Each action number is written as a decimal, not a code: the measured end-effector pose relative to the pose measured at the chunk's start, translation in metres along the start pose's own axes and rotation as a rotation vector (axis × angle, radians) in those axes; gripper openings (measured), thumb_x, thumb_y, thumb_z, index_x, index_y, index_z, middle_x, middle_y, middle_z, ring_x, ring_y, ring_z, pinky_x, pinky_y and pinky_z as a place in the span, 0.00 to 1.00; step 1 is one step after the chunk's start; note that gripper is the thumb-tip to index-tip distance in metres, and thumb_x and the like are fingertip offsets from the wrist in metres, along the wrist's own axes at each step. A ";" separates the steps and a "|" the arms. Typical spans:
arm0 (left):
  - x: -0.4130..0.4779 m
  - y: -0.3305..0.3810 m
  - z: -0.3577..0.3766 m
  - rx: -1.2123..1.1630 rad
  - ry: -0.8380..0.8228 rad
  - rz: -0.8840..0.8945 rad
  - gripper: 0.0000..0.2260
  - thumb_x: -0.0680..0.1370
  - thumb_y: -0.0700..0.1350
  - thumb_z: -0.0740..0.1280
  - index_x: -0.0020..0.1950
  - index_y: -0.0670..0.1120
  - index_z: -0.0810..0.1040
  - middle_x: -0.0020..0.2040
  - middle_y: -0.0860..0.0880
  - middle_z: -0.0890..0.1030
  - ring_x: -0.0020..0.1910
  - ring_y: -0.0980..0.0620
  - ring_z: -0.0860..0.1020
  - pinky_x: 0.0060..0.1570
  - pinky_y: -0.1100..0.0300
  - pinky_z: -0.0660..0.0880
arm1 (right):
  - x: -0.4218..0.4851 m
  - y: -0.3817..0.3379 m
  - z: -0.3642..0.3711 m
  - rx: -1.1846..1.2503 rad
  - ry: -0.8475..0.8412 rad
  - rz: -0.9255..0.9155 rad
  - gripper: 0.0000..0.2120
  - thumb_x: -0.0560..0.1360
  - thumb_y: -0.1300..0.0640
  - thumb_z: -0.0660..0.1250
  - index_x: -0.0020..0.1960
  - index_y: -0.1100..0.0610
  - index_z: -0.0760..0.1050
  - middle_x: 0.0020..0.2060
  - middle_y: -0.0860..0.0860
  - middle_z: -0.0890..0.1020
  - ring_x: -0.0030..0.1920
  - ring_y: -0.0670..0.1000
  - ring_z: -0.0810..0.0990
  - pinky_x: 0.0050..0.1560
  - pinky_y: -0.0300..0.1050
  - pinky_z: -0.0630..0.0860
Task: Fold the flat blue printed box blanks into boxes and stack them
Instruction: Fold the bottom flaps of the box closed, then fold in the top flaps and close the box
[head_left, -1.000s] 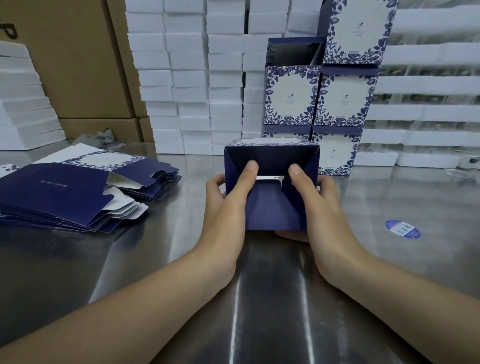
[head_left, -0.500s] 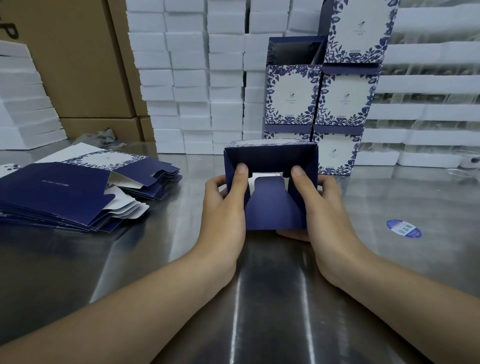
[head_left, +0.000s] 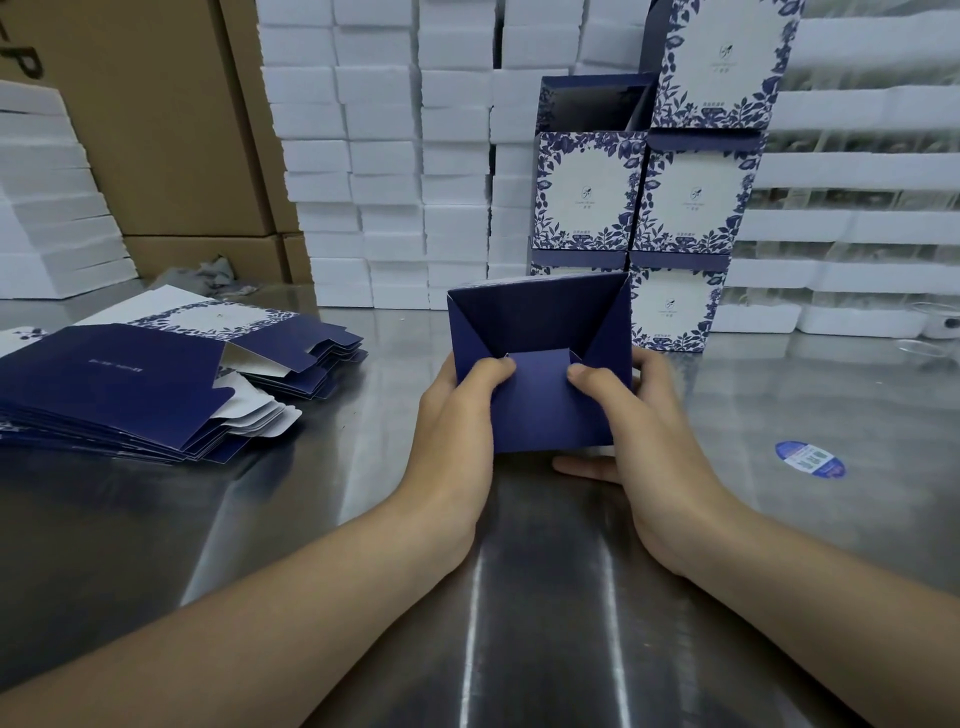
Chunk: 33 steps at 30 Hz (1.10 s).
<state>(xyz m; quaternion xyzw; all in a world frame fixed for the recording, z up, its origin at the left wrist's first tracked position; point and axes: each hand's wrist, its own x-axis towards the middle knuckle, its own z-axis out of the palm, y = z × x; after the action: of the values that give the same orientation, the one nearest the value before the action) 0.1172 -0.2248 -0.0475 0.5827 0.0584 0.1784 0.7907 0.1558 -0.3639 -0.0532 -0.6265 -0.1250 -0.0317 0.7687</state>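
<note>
A dark blue box (head_left: 540, 332) stands on the steel table (head_left: 322, 519) in front of me, its bottom flaps facing me and folded shut. My left hand (head_left: 457, 415) grips its left side, thumb pressed on the centre flap. My right hand (head_left: 649, 426) grips the right side, thumb on the same flap, fingers under the box. A pile of flat blue printed blanks (head_left: 130, 384) lies to the left. Folded boxes (head_left: 644, 208) with white and blue floral fronts are stacked behind.
White foam blocks (head_left: 395, 156) are piled along the back, brown cartons (head_left: 156, 119) at the back left. A blue oval sticker (head_left: 810, 460) lies on the table at right. White trays (head_left: 857, 218) are stacked at the far right.
The bottom flaps have closed: the white gap between them is gone. Both thumbs slid down and inward onto the centre flap.
</note>
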 end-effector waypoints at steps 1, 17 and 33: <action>0.000 0.000 0.000 -0.013 0.002 -0.006 0.12 0.79 0.50 0.69 0.61 0.50 0.85 0.55 0.47 0.88 0.57 0.44 0.86 0.67 0.37 0.78 | 0.000 0.000 0.000 0.006 0.005 0.004 0.20 0.73 0.44 0.73 0.62 0.42 0.73 0.60 0.42 0.81 0.50 0.41 0.86 0.43 0.54 0.87; -0.007 0.015 0.002 -0.103 -0.157 0.136 0.21 0.85 0.62 0.59 0.64 0.54 0.86 0.62 0.50 0.87 0.62 0.51 0.85 0.61 0.54 0.80 | -0.004 -0.008 0.004 -0.022 -0.029 -0.033 0.36 0.68 0.20 0.65 0.68 0.39 0.75 0.64 0.41 0.83 0.64 0.46 0.83 0.67 0.59 0.78; -0.003 0.034 -0.007 -0.011 0.093 0.306 0.31 0.75 0.70 0.64 0.73 0.56 0.75 0.69 0.56 0.82 0.71 0.58 0.77 0.77 0.50 0.67 | -0.002 -0.003 -0.002 -0.078 -0.049 -0.371 0.26 0.75 0.73 0.62 0.62 0.47 0.75 0.58 0.40 0.84 0.65 0.44 0.80 0.70 0.51 0.75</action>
<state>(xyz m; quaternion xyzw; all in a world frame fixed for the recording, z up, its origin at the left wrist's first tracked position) 0.1055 -0.2111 -0.0177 0.5714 0.0044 0.3239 0.7540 0.1538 -0.3664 -0.0510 -0.6227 -0.2557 -0.1624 0.7214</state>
